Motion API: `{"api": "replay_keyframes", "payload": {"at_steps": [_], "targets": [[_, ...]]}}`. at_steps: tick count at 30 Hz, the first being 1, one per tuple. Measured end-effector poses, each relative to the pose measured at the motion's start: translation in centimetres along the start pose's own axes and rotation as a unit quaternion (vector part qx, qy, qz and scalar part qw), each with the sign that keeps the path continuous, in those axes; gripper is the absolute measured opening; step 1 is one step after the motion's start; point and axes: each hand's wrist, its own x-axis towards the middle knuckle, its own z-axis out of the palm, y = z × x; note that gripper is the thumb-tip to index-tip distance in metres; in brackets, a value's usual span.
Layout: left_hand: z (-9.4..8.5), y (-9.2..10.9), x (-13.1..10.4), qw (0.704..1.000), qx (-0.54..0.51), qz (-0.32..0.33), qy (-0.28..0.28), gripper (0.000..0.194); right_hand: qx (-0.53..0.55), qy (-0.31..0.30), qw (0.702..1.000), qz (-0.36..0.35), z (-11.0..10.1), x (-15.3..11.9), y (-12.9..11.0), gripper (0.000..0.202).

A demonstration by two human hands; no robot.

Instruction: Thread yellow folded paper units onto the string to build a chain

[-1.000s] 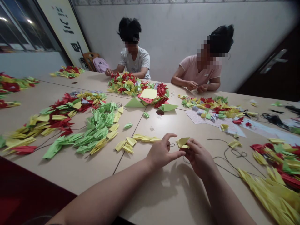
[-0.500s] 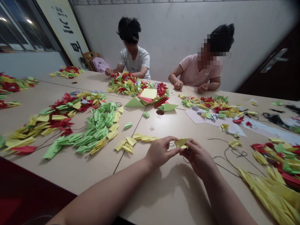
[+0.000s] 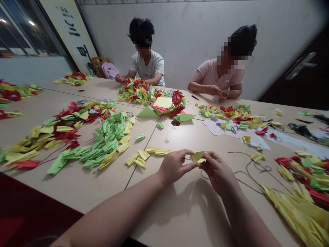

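Observation:
Just above the near part of the table, both my hands meet at a small folded piece of yellow paper (image 3: pixel 197 156). My left hand (image 3: pixel 176 165) pinches its left side between thumb and fingers. On its right side, my right hand (image 3: pixel 215 170) grips it with closed fingertips. A thin dark cord (image 3: pixel 188 159) shows between the thumb and fingers of my left hand; whether it passes through the paper I cannot tell. Close beyond my left hand lie a row of folded yellow pieces (image 3: pixel 158 151) and a small yellow cluster (image 3: pixel 138 158).
Green folded pieces (image 3: pixel 110 137) heap at left, with a mixed-colour pile (image 3: pixel 72 118) behind. Square paper sheets (image 3: pixel 163 102) lie mid-table. Loose cord (image 3: pixel 248 175) and yellow pieces (image 3: pixel 295 209) are at right. Two people (image 3: pixel 147 67) (image 3: pixel 218 77) sit opposite.
My hands hold nearly the same place, with the yellow paper slightly shifted. Across the table, the right-hand person has brought both hands together, and a dark pen-like object now shows beside them.

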Motion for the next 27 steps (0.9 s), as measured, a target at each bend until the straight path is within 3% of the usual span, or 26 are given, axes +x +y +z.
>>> {"api": "replay_keyframes", "payload": {"at_steps": [10,20,27], "targets": [[-0.4,0.0,0.4,0.999,-0.027,0.038,-0.015,0.029,-0.044,0.000,0.997,-0.070,0.1,0.0,0.3,0.020],[-0.7,-0.1,0.3,0.998,-0.057,0.005,-0.014,0.030,-0.059,0.028,0.991,-0.115,-0.8,0.4,-0.8,0.023],[-0.4,-0.6,0.3,0.993,-0.111,-0.020,-0.027,0.032,-0.015,0.071,0.992,-0.103,-1.1,0.6,-1.3,0.019]]}}
